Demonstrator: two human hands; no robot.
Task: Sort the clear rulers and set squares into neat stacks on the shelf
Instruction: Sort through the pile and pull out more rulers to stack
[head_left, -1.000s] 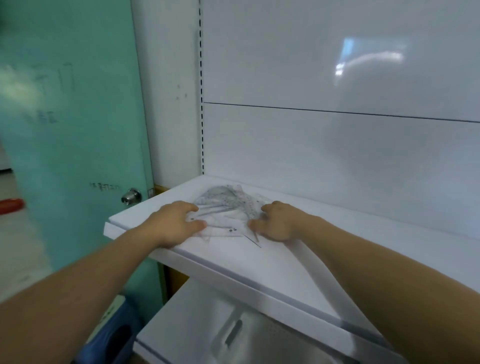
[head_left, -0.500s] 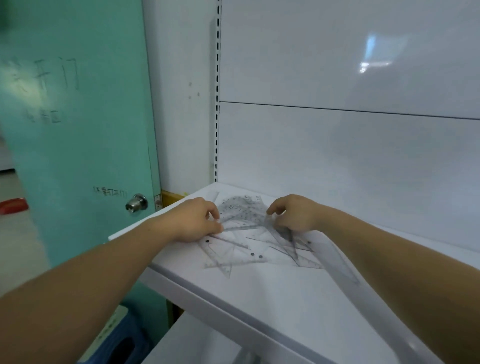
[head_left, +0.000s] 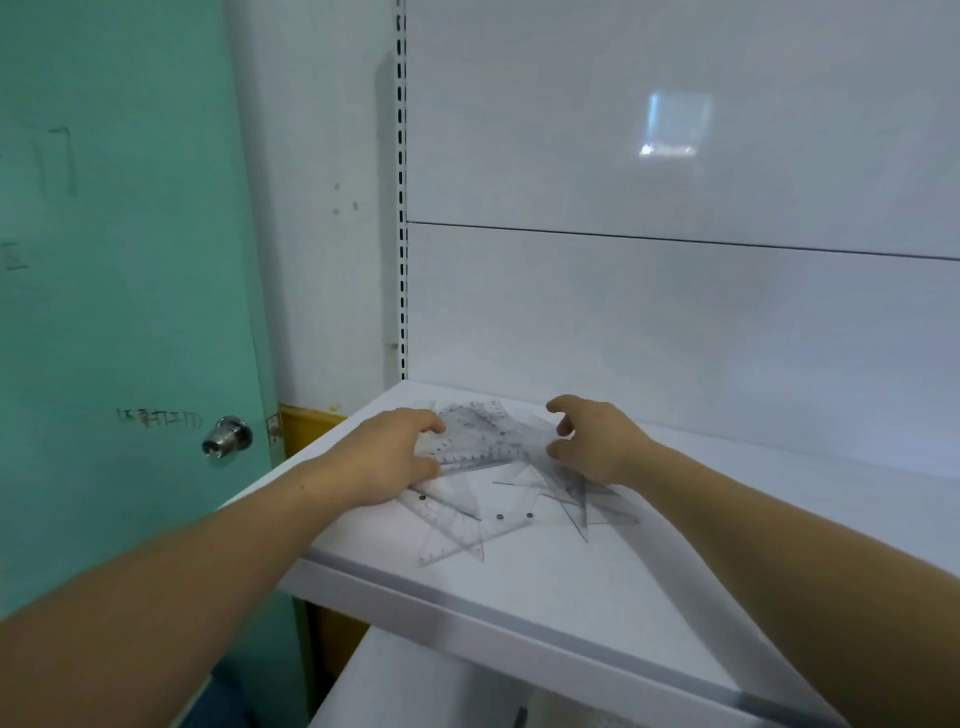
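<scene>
A loose pile of clear rulers and set squares (head_left: 491, 447) lies overlapped on the white shelf (head_left: 519, 587), near its back left corner. A long clear ruler (head_left: 467, 525) and a set square (head_left: 571, 499) stick out towards me. My left hand (head_left: 389, 457) grips the pile's left edge, fingers on top and thumb at the side. At the pile's right edge is my right hand (head_left: 597, 441), its fingers curled and spread apart, the thumb touching the plastic. The hands hide part of the pile.
A white back panel (head_left: 675, 322) rises behind the shelf, with a slotted upright (head_left: 401, 208) at its left. A green door (head_left: 119, 260) with a metal knob (head_left: 227, 436) stands to the left. A lower white shelf (head_left: 415, 691) sits beneath.
My right hand has come off the set squares and opened its fingers at the pile's right edge. My left hand has stayed on the left edge. The view has moved closer and leftward.
</scene>
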